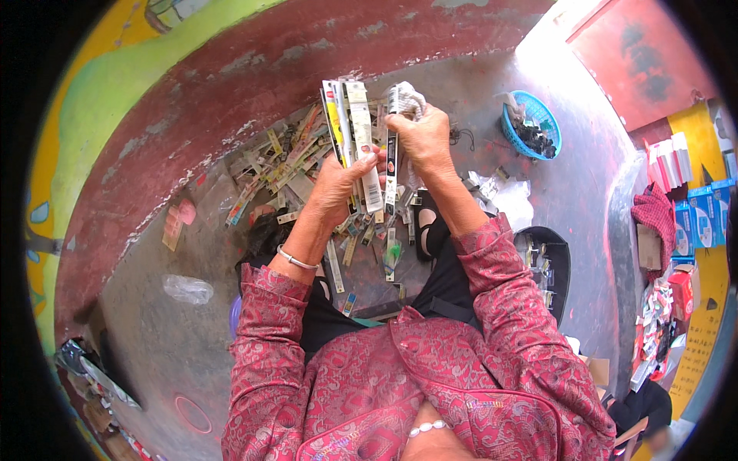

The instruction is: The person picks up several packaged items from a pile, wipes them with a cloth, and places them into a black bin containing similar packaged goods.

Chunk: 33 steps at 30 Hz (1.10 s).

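Note:
My left hand point(338, 184) is closed around a sheaf of long narrow flat packages point(357, 115), mostly white with one yellow and black. They stand upright in front of me. Right beside them, my right hand point(429, 146) pinches a slim black-and-white strip package point(391, 180), its lower end hanging down. A bundle of whitish cord or knitted cloth point(411, 97) shows at the fingers of that hand; whether it is gripped I cannot tell. Below and beyond both hands, a heap of similar strip packages point(269, 169) lies spread on the floor.
At the right stands a light-blue plastic basket point(558, 134) with dark scraps in it. A black tub point(563, 273) with small pieces sits by my right leg. White plastic wrapping point(513, 203) and a clear bag point(187, 290) lie on the floor. A red-painted wall point(254, 69) runs behind the heap.

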Tool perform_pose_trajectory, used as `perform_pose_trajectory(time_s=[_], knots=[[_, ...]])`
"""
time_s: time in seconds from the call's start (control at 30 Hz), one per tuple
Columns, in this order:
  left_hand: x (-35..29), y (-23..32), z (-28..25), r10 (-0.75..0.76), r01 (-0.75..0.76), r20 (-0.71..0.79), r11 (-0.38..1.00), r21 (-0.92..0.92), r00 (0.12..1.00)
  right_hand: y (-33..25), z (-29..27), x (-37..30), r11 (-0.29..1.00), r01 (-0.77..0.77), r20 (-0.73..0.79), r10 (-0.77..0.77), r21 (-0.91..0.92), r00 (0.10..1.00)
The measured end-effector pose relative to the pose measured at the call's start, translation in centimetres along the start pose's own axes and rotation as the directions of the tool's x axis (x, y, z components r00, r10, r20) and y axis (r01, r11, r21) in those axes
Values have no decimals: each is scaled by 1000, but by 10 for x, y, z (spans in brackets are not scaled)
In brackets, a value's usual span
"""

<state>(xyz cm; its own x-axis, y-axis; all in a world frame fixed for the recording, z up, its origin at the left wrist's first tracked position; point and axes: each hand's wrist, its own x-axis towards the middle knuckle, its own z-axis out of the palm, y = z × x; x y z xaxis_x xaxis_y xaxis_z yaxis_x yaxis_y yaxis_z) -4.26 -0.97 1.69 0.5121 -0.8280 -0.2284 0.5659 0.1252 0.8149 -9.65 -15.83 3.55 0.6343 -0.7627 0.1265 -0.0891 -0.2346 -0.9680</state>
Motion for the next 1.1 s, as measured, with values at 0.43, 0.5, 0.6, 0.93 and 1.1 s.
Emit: perform_pose_trajectory(time_s=[0.43,0.5,0.6,0.93,1.1], knots=[[2,-3,-11,-46,57,62,981,-186,997,-5,-3,0,730,-341,196,280,593,940],[2,2,-10,-56,70,75,978,-198,996,-3,-18,11,717,-146,59,145,682,988],[-2,6,-12,-53,65,82,985,-157,995,-36,-20,-10,857,-30,159,-61,514,985],[-20,24,-1,-120,120,166,993,13,979,-16,-15,6,751,649,425,-551,-121,718],[-19,26,-9,-83,102,170,990,-102,982,-22,-10,-5,730,681,416,-640,67,646]])
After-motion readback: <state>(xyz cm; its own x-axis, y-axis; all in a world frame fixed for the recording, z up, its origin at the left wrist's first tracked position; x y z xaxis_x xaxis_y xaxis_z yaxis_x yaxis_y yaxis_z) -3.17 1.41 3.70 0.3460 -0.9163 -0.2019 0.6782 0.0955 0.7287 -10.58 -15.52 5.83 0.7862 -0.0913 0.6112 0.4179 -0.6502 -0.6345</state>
